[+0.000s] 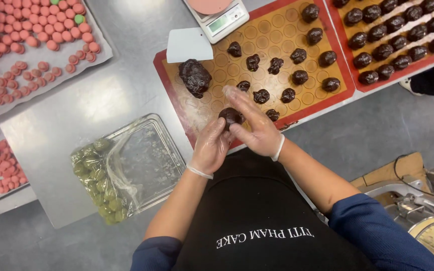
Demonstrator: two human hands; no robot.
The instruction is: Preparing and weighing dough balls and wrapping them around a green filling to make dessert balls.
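At near edge of baking mat point(177, 95), your left hand point(211, 145) and right hand point(257, 128) cup dark dough ball point(230, 116) between gloved palms, both grasping it. Step: rolling portion round. Next likely calls for free circle beside finished balls point(297, 78); dough lump point(195, 77) waits far left.

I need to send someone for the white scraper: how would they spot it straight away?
Start at the brown baking mat with the red border in front of the person. At its far left corner, beside the digital scale, lies the white scraper. It is the only flat, pale, blank card there; everything else on the mat is dark dough.
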